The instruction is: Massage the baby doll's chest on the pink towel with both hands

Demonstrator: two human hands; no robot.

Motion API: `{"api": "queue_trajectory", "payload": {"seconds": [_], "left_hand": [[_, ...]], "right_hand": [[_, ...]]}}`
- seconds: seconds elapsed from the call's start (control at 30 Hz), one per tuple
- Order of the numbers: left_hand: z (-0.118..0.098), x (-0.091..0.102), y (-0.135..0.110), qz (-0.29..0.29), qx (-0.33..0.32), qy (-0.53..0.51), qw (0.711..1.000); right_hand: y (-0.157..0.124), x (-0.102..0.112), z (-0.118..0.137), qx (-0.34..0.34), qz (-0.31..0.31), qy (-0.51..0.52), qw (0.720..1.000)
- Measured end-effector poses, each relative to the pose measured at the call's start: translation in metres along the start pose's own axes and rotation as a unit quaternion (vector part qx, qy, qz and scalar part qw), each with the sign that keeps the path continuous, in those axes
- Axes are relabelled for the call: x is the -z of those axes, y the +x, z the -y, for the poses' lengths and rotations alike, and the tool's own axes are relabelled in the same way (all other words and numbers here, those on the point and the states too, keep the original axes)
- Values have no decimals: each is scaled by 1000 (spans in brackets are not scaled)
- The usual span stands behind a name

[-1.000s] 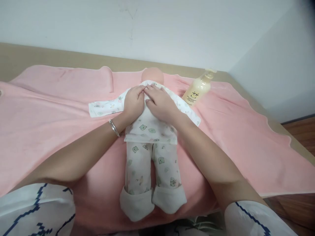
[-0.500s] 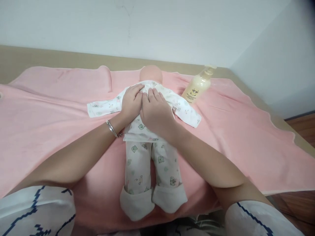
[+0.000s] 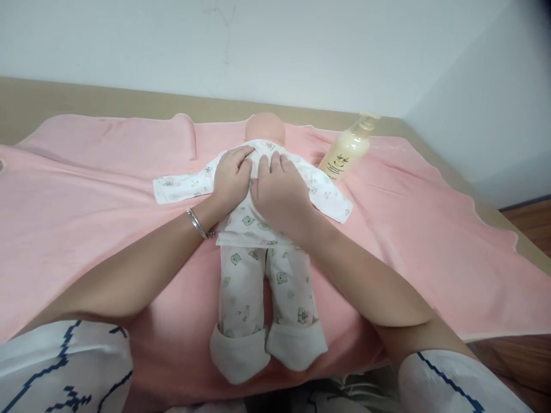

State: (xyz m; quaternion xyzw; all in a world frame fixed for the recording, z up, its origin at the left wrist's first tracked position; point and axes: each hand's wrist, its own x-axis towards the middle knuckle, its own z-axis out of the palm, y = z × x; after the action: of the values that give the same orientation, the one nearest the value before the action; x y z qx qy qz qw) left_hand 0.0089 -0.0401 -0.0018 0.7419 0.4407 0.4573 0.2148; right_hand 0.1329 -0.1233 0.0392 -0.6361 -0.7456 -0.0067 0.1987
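Observation:
A baby doll [image 3: 265,127] lies on a pink blanket with its bald head at the far end. It wears a white printed top [image 3: 241,226] and matching trousers [image 3: 243,287] with turned-up cuffs. My left hand [image 3: 231,178] rests flat on the left part of the doll's upper body, fingers stretched out. On the right part of the chest or back lies my right hand [image 3: 282,192], its fingers extended and slightly apart. Neither hand grips anything. Both sleeves of the top stretch out sideways. The doll's face is not visible.
A pump bottle [image 3: 344,150] of pale yellow lotion leans or lies beside the doll's right-hand sleeve. The pink blanket [image 3: 422,241] has creases and covers most of the beige surface [image 3: 107,94]. A white wall [image 3: 275,51] stands behind, and wooden flooring [image 3: 527,223] shows at right.
My right hand has shifted slightly to the right across the doll's top, widening the gap between my hands. My left hand stays in nearly the same place.

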Motion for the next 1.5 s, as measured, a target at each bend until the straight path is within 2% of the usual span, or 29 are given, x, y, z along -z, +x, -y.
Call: {"api": "queue_trajectory", "payload": {"seconds": [0.07,0.13,0.3,0.4,0.5,0.67,0.73,0.83,0.9,1.0,1.1,1.17,1.27,1.37,1.5], "left_hand": [[-1,0,0,-1,1,-5,1000],[-2,0,0,-1,2,-4,1000],[-4,0,0,0,0,10,1000],[-2,0,1,5,-1,9,1000],[-1,-1,3,16,-3,15,1000],[3,-4,8,45,11,83,996],[5,-5,11,48,17,100,994],[5,-4,14,61,8,118,991],[-2,-1,12,77,-4,143,987],[-25,4,0,90,-28,201,975],[-50,6,-14,99,-38,240,965],[-59,7,-17,119,-19,240,963],[-55,11,-7,177,41,215,960],[-42,14,9,204,87,192,956],[-37,16,15,178,51,204,961]], "right_hand": [[-1,1,5,26,9,2,1000],[7,3,-5,38,24,27,999],[36,6,-52,-3,49,105,993],[39,8,-60,-19,53,103,993],[28,6,-47,-32,46,58,997],[7,-2,-16,13,-19,30,999],[9,0,-14,9,-13,37,999],[22,7,-27,-32,21,68,997],[31,11,-41,-66,41,99,992],[39,13,-54,-103,59,127,985],[38,17,-53,-104,88,101,986],[35,22,-45,-100,117,65,986],[27,31,-29,-95,148,-4,984],[16,38,-13,-56,123,-81,987],[9,41,-3,-41,93,-113,988]]}}
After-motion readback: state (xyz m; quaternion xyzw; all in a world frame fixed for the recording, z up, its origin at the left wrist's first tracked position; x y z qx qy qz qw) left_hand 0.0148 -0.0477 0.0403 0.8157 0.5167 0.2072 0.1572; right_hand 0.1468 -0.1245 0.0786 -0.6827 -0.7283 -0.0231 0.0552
